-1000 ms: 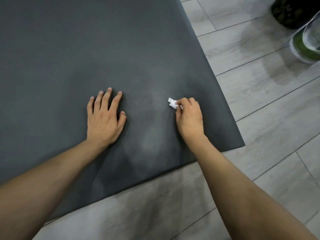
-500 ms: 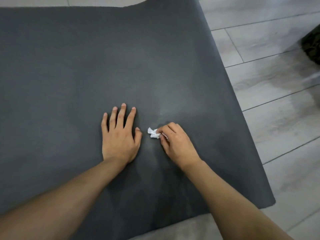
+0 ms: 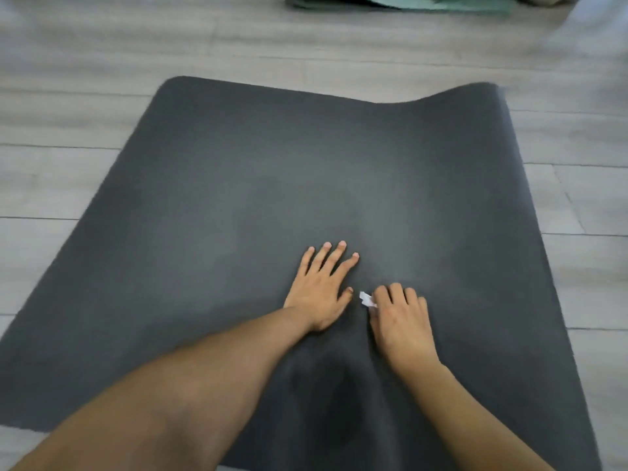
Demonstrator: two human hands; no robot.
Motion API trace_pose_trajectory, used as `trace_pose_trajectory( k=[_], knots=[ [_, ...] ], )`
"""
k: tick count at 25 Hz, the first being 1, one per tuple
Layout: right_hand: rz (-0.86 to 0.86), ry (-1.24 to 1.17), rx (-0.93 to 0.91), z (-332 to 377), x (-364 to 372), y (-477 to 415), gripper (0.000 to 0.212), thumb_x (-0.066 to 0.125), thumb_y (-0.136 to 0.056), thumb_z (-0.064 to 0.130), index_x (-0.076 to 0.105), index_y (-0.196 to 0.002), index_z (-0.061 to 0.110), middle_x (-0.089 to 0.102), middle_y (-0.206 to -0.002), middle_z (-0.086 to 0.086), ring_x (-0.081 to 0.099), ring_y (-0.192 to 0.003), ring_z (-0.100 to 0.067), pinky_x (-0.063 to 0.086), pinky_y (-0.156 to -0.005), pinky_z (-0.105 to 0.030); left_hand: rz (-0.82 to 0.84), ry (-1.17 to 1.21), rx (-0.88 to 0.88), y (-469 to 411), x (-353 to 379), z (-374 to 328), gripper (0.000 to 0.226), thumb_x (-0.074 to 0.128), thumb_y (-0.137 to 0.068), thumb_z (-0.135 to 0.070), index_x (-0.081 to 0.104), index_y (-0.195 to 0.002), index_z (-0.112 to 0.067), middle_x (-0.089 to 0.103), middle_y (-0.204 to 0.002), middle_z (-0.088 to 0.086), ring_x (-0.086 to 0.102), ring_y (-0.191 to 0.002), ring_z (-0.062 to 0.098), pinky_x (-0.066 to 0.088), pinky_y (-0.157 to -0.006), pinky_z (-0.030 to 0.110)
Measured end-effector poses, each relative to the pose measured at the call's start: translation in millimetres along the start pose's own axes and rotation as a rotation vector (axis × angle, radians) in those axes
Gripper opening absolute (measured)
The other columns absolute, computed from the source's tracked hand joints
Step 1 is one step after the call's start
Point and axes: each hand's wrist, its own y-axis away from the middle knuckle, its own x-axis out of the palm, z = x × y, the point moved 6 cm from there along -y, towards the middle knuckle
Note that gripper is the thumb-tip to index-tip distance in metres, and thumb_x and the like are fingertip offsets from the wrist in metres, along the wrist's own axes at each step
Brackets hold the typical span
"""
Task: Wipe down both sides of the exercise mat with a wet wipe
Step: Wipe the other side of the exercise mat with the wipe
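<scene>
Pinching the wipe [image 3: 367,299], right hand [image 3: 399,321] presses mat [image 3: 238,215] beside flat left hand [image 3: 323,287].

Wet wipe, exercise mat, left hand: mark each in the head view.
wet wipe [image 3: 367,299]: head view, the crumpled white tip that shows.
exercise mat [image 3: 272,171]: head view, bare dark surface.
left hand [image 3: 321,288]: head view, back of the hand.

Dark mat [image 3: 272,198] flat (white wipe [image 3: 367,299] atop)

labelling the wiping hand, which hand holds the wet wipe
The right hand: it grips the wet wipe against the mat. The left hand lies flat, fingers spread, holding nothing.
</scene>
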Motion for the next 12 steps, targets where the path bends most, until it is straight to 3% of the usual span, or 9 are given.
trace_pose_trajectory(
  k=[3,8,10,12],
  knots=[
    [-0.014,-0.019,0.054,32,3,-12,0.022,0.075,-0.079,0.016,0.054,-0.083,0.011,0.056,-0.078,-0.012,0.051,-0.069,-0.034,0.042,-0.059,-0.042,-0.052,0.051,-0.040,35,-8,33,0.064,0.039,-0.101,-0.042,0.020,-0.162,-0.032,0.006,-0.172,0.001,0.003,-0.158,0.024,-0.004,-0.128,0.039],
    [0.080,-0.052,-0.045,114,1,-14,0.015,0.065,-0.088,0.016,0.051,-0.087,0.010,0.057,-0.080,-0.013,0.055,-0.069,-0.037,0.036,-0.057,-0.039,-0.118,0.064,-0.521,207,-3,165,0.071,0.016,-0.091,-0.049,0.025,-0.160,-0.034,0.018,-0.170,0.001,0.015,-0.156,0.028,0.011,-0.126,0.051],
    [0.106,-0.084,-0.061,144,-4,-10,0.010,0.054,-0.095,0.017,0.047,-0.096,0.010,0.053,-0.089,-0.011,0.055,-0.071,-0.035,0.036,-0.059,-0.038,-0.101,0.106,-0.705,276,-4,217,0.062,0.023,-0.099,-0.048,0.020,-0.161,-0.036,0.015,-0.170,0.000,0.013,-0.157,0.028,0.011,-0.125,0.054],
    [0.123,-0.176,-0.064,167,-7,-8,0.008,0.048,-0.098,0.014,0.043,-0.101,0.010,0.045,-0.094,-0.012,0.046,-0.058,-0.030,0.035,-0.053,-0.036,-0.095,0.137,-0.902,326,-3,262,0.058,0.031,-0.106,-0.044,0.016,-0.161,-0.037,0.011,-0.171,-0.001,0.010,-0.157,0.027,0.011,-0.125,0.055]
  ],
)
